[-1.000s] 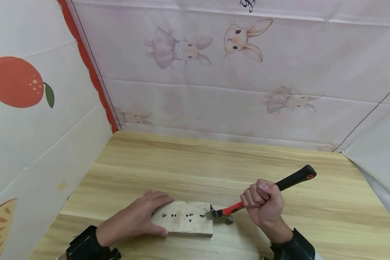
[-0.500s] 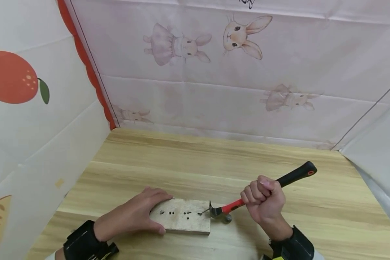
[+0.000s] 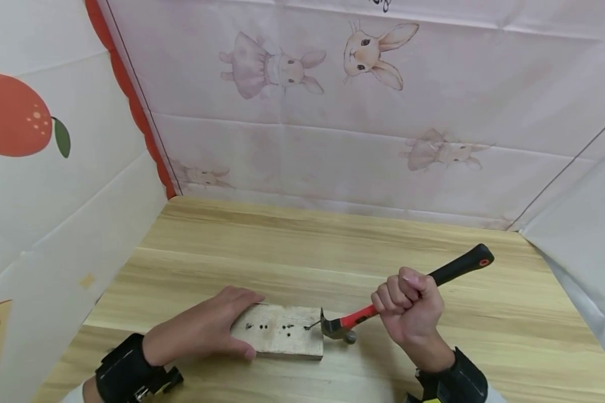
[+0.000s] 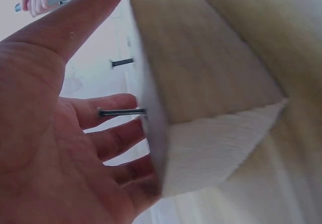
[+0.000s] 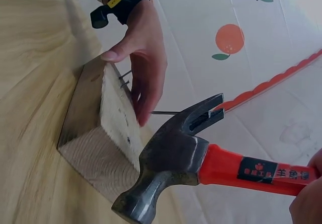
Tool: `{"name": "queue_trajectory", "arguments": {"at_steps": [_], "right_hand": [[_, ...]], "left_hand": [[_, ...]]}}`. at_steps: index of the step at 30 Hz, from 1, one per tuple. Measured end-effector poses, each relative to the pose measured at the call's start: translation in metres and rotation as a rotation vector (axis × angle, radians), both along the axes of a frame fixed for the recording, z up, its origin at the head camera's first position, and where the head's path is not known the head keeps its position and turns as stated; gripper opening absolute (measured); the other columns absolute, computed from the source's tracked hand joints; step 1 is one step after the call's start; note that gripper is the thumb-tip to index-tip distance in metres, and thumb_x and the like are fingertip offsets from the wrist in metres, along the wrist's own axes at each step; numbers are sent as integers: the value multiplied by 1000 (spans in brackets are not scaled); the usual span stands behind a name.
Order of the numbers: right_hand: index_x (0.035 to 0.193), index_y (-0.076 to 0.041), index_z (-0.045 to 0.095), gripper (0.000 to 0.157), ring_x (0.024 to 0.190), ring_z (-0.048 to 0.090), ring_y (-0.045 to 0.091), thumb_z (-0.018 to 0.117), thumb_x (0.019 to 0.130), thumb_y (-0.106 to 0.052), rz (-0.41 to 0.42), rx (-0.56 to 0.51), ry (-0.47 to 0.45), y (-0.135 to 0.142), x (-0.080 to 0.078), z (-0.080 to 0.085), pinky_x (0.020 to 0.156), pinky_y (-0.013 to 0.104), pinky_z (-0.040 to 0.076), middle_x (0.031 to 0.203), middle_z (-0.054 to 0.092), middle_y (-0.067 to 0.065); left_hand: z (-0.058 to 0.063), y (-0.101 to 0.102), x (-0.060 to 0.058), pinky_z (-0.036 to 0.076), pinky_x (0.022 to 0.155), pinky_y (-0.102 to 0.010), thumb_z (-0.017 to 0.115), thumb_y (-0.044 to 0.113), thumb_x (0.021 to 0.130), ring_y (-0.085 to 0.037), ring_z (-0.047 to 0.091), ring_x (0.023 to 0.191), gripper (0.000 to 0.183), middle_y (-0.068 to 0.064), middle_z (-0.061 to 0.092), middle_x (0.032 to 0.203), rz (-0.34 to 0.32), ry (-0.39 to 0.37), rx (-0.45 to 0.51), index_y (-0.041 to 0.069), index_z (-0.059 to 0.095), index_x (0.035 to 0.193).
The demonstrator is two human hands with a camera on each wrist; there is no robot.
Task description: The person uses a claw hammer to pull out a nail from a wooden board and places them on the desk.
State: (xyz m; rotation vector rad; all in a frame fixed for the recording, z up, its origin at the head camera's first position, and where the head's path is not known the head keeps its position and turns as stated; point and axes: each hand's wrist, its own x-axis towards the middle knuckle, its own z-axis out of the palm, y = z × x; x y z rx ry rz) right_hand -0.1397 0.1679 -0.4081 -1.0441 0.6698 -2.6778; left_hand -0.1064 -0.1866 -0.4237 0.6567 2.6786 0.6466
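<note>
A wooden block (image 3: 302,346) lies flat on the table (image 3: 333,252), with a row of small dark holes (image 3: 264,327) and marks along its pale upper face. The left hand (image 3: 209,327) grips the block at its left end, thumb along the near side and fingers on the far side, so that the palm arches over the top. Beneath that palm, the left wrist view shows two nails (image 4: 122,112) standing out of the block's face, apart from each other. The right hand (image 3: 410,308) is closed firmly round the handle of a hammer (image 5: 171,156), which has a dark metal head, a red neck and a black end pointing up and away to the right. The hammer's head is at the right end of the block, claw turned upward and the round striking face low, just past the block's edge. Another nail (image 5: 163,113) slants out of the block toward the claw; whether it sits in the slot cannot be made out. Each wrist wears a black band (image 3: 126,369). Behind the table hangs a pale pink cloth (image 3: 282,143) printed with rabbits, and to the left a white sheet (image 3: 91,224) shows a large orange fruit.
</note>
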Motion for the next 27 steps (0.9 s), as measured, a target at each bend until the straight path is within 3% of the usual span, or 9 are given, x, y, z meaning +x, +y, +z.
{"name": "queue_trajectory", "arguments": {"at_steps": [8,19,27], "right_hand": [[64,-15,19,36,44,17,11,12,97,-3,-24,36,11,-5,7,9,44,27,11,57,21,-5],[64,-14,19,34,46,18,10,14,96,-2,-39,18,89,-14,16,14,44,26,12,58,21,-5],[64,-14,20,33,45,19,10,16,94,-1,-26,16,128,-20,20,17,42,26,13,58,22,-4]], "left_hand": [[12,12,-6,45,114,-56,79,67,79,-35,51,143,95,-13,56,153,-28,-20,23,9,53,150],[27,40,3,55,104,-40,70,58,93,-13,65,125,60,6,70,134,-149,33,181,17,68,137],[26,55,4,59,91,-27,71,42,98,-5,70,106,36,6,78,113,-269,127,325,16,77,122]]}}
